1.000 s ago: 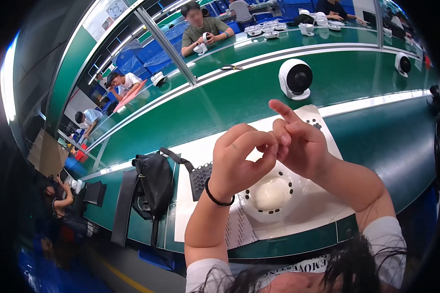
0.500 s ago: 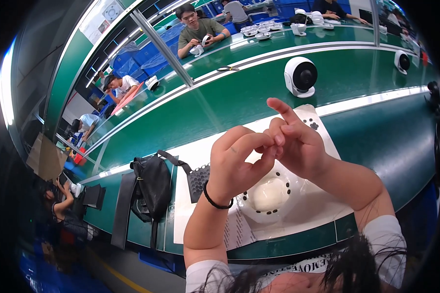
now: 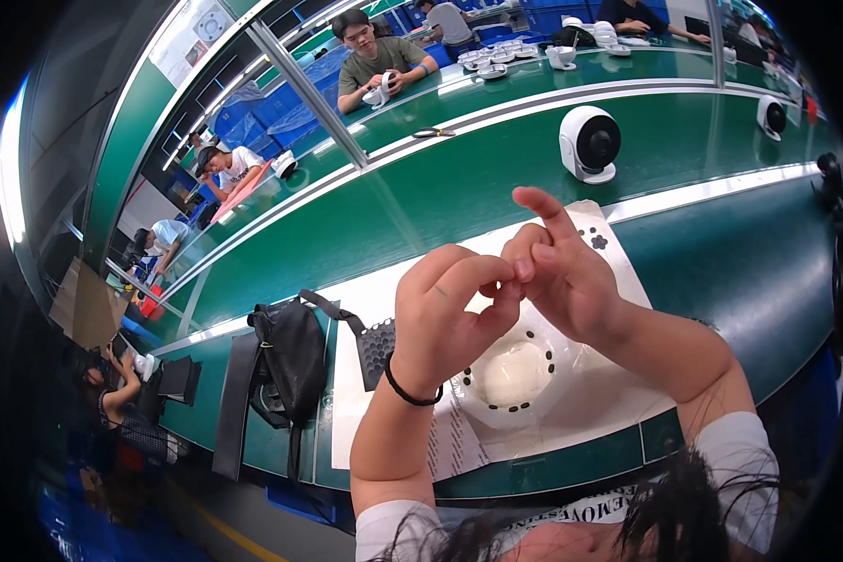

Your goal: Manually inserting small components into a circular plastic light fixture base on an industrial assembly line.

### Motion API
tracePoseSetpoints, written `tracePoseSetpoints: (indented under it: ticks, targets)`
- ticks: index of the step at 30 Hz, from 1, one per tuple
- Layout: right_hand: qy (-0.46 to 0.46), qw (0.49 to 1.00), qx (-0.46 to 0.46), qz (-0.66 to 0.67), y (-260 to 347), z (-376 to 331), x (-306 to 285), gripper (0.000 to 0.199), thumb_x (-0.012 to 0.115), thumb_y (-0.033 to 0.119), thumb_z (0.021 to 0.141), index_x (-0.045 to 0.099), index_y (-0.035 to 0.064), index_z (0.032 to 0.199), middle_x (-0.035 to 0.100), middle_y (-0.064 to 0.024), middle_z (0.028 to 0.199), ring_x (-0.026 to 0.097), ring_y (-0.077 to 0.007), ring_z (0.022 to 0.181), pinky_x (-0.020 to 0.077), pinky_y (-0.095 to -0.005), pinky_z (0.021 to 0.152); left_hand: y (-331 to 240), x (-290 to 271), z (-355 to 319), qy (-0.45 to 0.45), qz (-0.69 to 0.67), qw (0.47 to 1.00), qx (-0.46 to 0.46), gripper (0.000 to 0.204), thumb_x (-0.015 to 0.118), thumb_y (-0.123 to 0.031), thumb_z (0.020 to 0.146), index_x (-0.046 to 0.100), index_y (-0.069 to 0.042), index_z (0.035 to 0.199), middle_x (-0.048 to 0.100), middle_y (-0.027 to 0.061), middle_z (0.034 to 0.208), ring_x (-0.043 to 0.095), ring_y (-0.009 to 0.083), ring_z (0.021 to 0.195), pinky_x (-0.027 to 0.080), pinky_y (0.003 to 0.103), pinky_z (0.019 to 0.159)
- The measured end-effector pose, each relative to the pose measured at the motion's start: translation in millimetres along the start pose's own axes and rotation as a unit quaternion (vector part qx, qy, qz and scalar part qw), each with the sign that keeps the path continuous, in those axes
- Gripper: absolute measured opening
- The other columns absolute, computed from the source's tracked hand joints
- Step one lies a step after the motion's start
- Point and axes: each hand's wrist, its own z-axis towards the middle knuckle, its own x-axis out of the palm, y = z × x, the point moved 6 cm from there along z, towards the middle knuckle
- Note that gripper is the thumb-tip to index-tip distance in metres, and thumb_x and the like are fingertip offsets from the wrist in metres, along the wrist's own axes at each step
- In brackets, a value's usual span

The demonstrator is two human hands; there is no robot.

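Note:
My left hand [image 3: 451, 307] and my right hand [image 3: 571, 276] meet at their fingertips, thumb and index finger pinched on each. Whatever lies between the fingertips is too small to make out. One finger of the right hand points up. Below them a round, pale, see-through piece [image 3: 508, 377] lies on a white mat [image 3: 370, 440], with small black oval pads set around its middle. A black sheet of round pads [image 3: 377, 348] is beside my left wrist. A printed paper sheet [image 3: 454, 442] sits under my left forearm, and a few black pads [image 3: 598, 240] are stuck near the mat's far corner.
A white camera device with a black front [image 3: 591, 145] stands on the green conveyor belt [image 3: 421, 201], with another [image 3: 771, 117] farther right. A black bag [image 3: 295, 361] lies left of the mat. Across the line, a person [image 3: 384, 70] handles a white part beside a metal post [image 3: 309, 89].
The white camera device has shifted right along the belt. My hands have moved slightly left, their fingertips still together. The person across has lowered the white part a little.

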Motion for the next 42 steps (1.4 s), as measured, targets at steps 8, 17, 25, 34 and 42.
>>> tracePoseSetpoints:
  ticks: [8,17,25,34,42]
  targets:
    - [0.01,0.999,0.023,0.023,-4.3,-0.3,3.1,0.046,0.041,0.014,0.088,0.022,0.0116,0.13,0.048,-0.0038,0.082,0.045,-0.0132,0.079,0.034,-0.0275,0.074,5.7,-0.1,-0.4,0.023,-0.056,0.997,-0.045,0.019,0.065,0.005,0.058,0.057,-0.004,0.072,0.054,0.0038,0.063,0.057,0.0132,0.055,0.045,0.022,0.049]
    - [0.016,0.999,0.028,0.022,-1.2,-2.2,5.7,0.051,0.043,0.019,0.087,0.019,0.0087,0.13,0.05,-0.0048,0.085,0.046,-0.0136,0.08,0.0347,-0.0277,0.075,15.0,-0.5,-2.9,0.041,-0.145,0.983,-0.1,0.014,0.061,0.004,0.059,0.055,-0.003,0.07,0.057,0.0039,0.064,0.056,0.0129,0.055,0.044,0.022,0.051]
    - [0.017,0.999,0.032,0.005,-3.3,-1.4,3.9,0.051,0.041,0.031,0.087,0.022,0.008,0.128,0.053,-0.0052,0.084,0.046,-0.0137,0.08,0.0338,-0.027,0.074,18.9,-0.2,-3.5,0.049,-0.165,0.979,-0.108,0.012,0.058,0.003,0.059,0.054,-0.003,0.068,0.057,0.004,0.063,0.056,0.0129,0.055,0.043,0.022,0.051]
    - [0.031,0.999,0.026,0.023,-4.4,-1.0,4.8,0.05,0.04,0.033,0.088,0.023,0.0081,0.128,0.054,-0.0054,0.083,0.047,-0.0138,0.08,0.034,-0.0268,0.074,19.5,-0.7,-4.1,0.053,-0.168,0.977,-0.12,0.011,0.058,0.001,0.057,0.054,-0.003,0.067,0.057,0.0042,0.063,0.056,0.0127,0.055,0.043,0.022,0.052]
    - [0.058,0.996,0.035,0.06,-5.7,-1.9,6.9,0.051,0.04,0.032,0.087,0.023,0.0087,0.129,0.054,-0.0055,0.082,0.048,-0.0143,0.079,0.0347,-0.0269,0.073,14.2,-2.0,-2.6,0.063,-0.163,0.978,-0.117,0.011,0.058,0.001,0.058,0.054,-0.003,0.068,0.057,0.004,0.063,0.056,0.0126,0.056,0.043,0.022,0.052]
